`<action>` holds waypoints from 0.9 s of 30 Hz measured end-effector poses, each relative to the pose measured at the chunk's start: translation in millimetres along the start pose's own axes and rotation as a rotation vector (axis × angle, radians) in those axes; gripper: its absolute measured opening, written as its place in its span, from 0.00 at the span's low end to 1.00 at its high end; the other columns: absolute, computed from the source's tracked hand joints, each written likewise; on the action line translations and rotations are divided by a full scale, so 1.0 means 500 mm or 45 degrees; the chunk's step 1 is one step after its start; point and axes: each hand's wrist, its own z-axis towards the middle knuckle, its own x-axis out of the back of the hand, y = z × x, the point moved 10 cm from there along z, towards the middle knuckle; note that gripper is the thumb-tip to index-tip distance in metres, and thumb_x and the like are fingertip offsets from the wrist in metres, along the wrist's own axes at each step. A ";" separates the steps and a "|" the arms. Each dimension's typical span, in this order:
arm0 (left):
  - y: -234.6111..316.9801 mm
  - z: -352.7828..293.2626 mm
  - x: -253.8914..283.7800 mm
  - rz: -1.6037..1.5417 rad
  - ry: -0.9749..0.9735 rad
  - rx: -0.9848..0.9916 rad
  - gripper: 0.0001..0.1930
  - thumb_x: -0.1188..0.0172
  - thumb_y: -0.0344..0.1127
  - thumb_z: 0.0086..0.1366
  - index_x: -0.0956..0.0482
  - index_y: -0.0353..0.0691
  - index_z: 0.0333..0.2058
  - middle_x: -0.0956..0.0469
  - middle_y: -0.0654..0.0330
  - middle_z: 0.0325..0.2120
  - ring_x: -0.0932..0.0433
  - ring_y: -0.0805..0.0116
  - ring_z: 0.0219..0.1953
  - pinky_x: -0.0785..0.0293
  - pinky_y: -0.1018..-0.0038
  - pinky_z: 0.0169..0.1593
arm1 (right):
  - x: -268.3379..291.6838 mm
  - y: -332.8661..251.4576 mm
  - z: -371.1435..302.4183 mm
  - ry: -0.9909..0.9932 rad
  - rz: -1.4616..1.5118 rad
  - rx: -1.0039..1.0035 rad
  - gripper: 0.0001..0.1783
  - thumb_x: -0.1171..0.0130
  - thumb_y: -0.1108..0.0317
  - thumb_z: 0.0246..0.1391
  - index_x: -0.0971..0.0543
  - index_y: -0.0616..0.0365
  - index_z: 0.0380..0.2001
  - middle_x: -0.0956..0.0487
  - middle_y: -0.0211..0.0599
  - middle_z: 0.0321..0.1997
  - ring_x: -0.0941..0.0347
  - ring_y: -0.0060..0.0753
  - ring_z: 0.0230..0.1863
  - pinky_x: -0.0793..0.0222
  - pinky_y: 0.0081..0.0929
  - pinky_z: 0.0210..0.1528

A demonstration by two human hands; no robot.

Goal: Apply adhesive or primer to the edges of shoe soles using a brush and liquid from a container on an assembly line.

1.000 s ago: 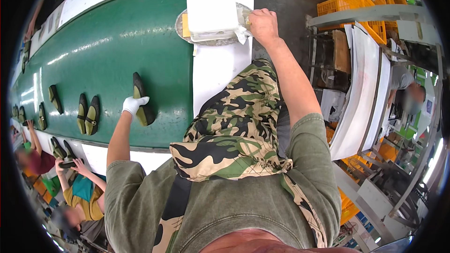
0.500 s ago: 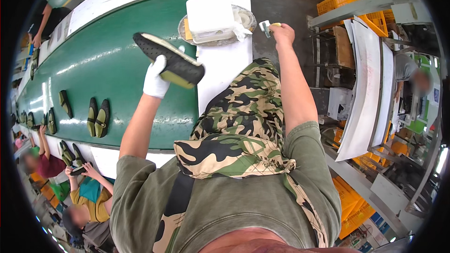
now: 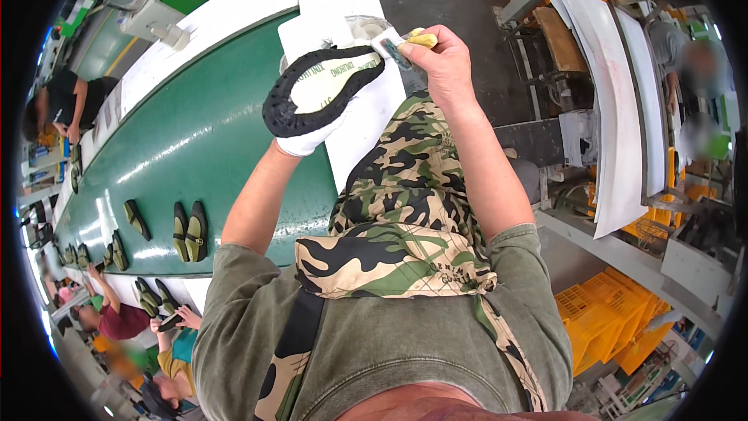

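My gloved left hand (image 3: 312, 140) is closed round a shoe upper (image 3: 327, 86), its underside turned upward. That underside has a black gathered rim around a pale middle with green print. My bare right hand (image 3: 449, 65) pinches a small brush (image 3: 391, 45) with a yellow handle and a pale, flat head. The brush head is at the narrow right end of the shoe, seemingly touching its rim. Behind the shoe, a round tray (image 3: 372, 25) with a white container is partly hidden.
A green conveyor belt (image 3: 226, 125) runs to the left, carrying a pair of olive shoes (image 3: 190, 234), a single shoe (image 3: 136, 219) and several farther ones. Co-workers' hands (image 3: 185, 317) handle shoes beyond its edge. Orange crates (image 3: 615, 312) and upright white boards (image 3: 612, 109) stand to the right.
The shoe has moved right and turned so its underside faces up. My right hand has brought the brush left to the shoe's end. The view has shifted slightly.
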 end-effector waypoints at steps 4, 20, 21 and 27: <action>0.035 0.009 -0.008 0.201 -0.003 -0.122 0.19 0.36 0.34 0.62 0.19 0.45 0.53 0.19 0.58 0.50 0.22 0.59 0.54 0.30 0.63 0.59 | 0.000 -0.033 -0.023 0.067 -0.072 0.025 0.10 0.32 0.80 0.48 0.24 0.61 0.31 0.23 0.30 0.32 0.27 0.18 0.32 0.29 0.19 0.37; 0.120 0.042 -0.010 0.187 0.128 -0.185 0.25 0.29 0.31 0.52 0.23 0.39 0.51 0.19 0.56 0.42 0.18 0.58 0.42 0.22 0.68 0.45 | -0.135 -0.226 -0.116 -0.081 0.147 0.158 0.10 0.32 0.79 0.50 0.25 0.62 0.31 0.21 0.32 0.33 0.26 0.17 0.34 0.27 0.18 0.39; 0.103 0.045 -0.011 0.093 0.114 -0.069 0.25 0.29 0.32 0.53 0.23 0.40 0.51 0.19 0.56 0.41 0.18 0.59 0.41 0.22 0.68 0.44 | -0.142 -0.239 -0.121 -0.097 0.133 0.196 0.10 0.32 0.79 0.50 0.24 0.62 0.32 0.21 0.32 0.33 0.26 0.18 0.34 0.26 0.18 0.40; 0.102 0.062 -0.021 0.021 0.039 0.008 0.28 0.27 0.35 0.52 0.25 0.40 0.52 0.20 0.58 0.42 0.20 0.61 0.44 0.24 0.69 0.47 | -0.186 -0.303 -0.141 -0.162 0.071 0.299 0.10 0.32 0.79 0.50 0.24 0.63 0.33 0.20 0.34 0.35 0.25 0.18 0.36 0.25 0.19 0.41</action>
